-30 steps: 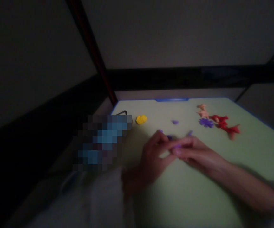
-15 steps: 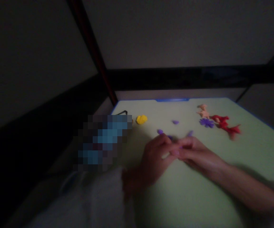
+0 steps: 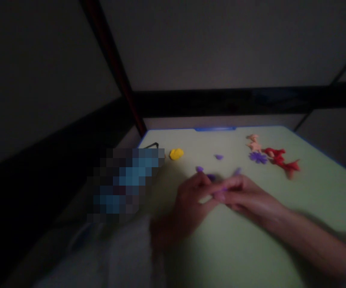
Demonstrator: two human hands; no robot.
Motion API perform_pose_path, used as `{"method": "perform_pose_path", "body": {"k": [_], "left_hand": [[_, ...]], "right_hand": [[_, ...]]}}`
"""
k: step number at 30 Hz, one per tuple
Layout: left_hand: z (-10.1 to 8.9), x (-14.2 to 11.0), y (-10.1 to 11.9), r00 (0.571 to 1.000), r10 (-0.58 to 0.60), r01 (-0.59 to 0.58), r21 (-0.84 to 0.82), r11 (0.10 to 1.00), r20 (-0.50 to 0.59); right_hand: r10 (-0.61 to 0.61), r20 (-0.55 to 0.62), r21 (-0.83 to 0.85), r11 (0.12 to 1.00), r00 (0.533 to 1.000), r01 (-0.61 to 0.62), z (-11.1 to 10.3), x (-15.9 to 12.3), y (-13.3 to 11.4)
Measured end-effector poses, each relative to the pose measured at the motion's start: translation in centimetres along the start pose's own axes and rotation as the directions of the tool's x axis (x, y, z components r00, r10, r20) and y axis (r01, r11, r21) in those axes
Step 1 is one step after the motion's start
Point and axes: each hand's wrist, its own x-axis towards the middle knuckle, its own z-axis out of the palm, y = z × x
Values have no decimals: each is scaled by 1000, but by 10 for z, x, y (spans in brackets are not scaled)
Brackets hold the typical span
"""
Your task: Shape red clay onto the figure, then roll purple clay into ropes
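The light is dim and the picture soft. My left hand (image 3: pixel 188 204) and my right hand (image 3: pixel 245 196) meet fingertip to fingertip low over a pale green mat (image 3: pixel 251 240). Between the pinched fingertips sits a small purple clay bit (image 3: pixel 221 192). Loose purple clay bits lie just beyond the fingers: one (image 3: pixel 199 169) to the left, one (image 3: pixel 211 176) right at the knuckles, one (image 3: pixel 219 157) farther back and one (image 3: pixel 237 171) to the right.
A yellow clay lump (image 3: pixel 176 154) lies at the mat's far left. At the far right are a purple clay flower (image 3: pixel 258 157), a red clay figure (image 3: pixel 281 160) and a peach clay piece (image 3: pixel 253 142). A dark red pole (image 3: pixel 113 68) rises behind the mat.
Both hands have stayed pinched together over the mat, slipping slightly left and down in the picture as the view shifts. A purple bit beside the left fingers has come into sight.
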Motion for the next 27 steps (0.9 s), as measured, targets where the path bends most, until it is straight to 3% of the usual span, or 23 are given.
{"method": "perform_pose_path", "body": {"k": [3,8,15,21,27], "left_hand": [[0,-1,0,999,49,-49,-6,999,-17],[1,0,0,999,32,-31,-52,998,10],[0,2,-1,996,-76,73,-77,994,-45],[2,0,-3,999,9,-13,-81,997,-54],[0,4,0,1000,-26,25,-88,996,-12]], "right_hand": [[-3,-23,18,1000,1000,3,0,2,5],[3,-30,21,1000,1000,-2,-2,3,8],[-1,146,73,997,989,-10,-9,3,6],[-23,28,11,1000,999,22,-6,4,8],[-52,11,11,999,999,51,-8,6,12]]}}
